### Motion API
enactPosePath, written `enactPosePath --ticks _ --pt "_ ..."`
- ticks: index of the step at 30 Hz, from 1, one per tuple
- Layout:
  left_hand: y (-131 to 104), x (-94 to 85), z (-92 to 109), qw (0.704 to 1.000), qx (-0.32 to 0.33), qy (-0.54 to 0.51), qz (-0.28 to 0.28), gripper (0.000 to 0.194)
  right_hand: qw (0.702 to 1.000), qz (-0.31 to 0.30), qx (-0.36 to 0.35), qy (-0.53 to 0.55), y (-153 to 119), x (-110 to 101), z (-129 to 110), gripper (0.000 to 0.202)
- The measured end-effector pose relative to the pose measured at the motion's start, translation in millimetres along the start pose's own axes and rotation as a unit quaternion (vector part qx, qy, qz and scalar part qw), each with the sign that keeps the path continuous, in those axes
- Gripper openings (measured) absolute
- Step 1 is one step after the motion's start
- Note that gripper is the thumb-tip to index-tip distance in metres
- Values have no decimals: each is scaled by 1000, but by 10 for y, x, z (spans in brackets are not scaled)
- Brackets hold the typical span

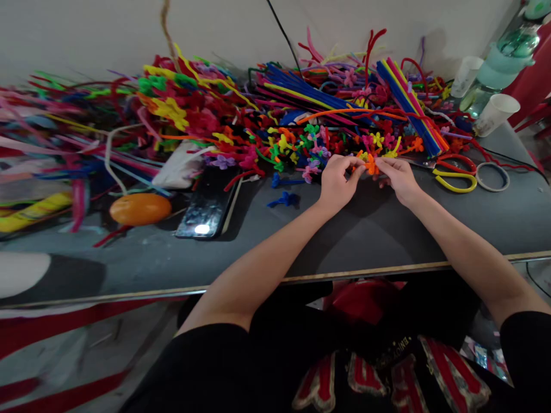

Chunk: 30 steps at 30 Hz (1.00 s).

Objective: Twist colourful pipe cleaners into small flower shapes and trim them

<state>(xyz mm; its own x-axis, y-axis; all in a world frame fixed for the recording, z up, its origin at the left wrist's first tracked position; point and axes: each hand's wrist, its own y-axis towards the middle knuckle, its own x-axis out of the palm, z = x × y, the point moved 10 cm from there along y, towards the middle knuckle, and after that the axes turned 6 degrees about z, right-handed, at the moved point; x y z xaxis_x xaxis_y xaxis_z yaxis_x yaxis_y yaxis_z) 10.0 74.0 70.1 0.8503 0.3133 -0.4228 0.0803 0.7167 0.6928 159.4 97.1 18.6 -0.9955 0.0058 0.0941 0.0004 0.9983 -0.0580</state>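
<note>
Between my two hands is a small orange pipe-cleaner flower [371,165], held up at the front of the colourful pile. My left hand [338,182] pinches it from the left with thumb and fingertips. From the right, my right hand [399,179] grips it the same way, its lower fingers curled underneath. Just behind the hands lie several small pipe-cleaner flowers [284,143] in green, yellow, pink and purple. A blue pipe-cleaner flower [284,199] rests on the dark table [361,241], left of my left hand.
Right of my hands lie scissors [457,182] with red and yellow handles and a grey tape ring [493,176]. Paper cups [497,113] and a clear bottle [501,63] stand at the far right. A phone [209,203] and an orange oval object [140,209] lie left. Bundled pipe cleaners [413,109] top the pile.
</note>
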Motion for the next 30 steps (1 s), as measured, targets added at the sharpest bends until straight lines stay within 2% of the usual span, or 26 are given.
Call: enactPosePath --ticks 3,6,9,14,21,30 --pt "-6 -16 -101 998 -63 -25 6 33 1000 3 -9 -1 4 -4 -9 38" --pt "-40 49 -167 989 -120 -80 -13 29 999 22 -26 -11 13 -33 -13 41" --pt "-93 139 -225 975 -171 -141 -19 23 997 39 -57 -33 8 -40 -40 44" --pt "-190 296 -365 941 -251 -229 -12 34 993 44 -93 -61 -1 -25 -66 45" --pt "-180 290 -505 931 -260 -256 20 34 996 8 -83 -36 52 -5 -22 52" --pt "-150 330 -415 929 -224 -295 -4 43 996 3 -88 -22 17 36 -92 47"
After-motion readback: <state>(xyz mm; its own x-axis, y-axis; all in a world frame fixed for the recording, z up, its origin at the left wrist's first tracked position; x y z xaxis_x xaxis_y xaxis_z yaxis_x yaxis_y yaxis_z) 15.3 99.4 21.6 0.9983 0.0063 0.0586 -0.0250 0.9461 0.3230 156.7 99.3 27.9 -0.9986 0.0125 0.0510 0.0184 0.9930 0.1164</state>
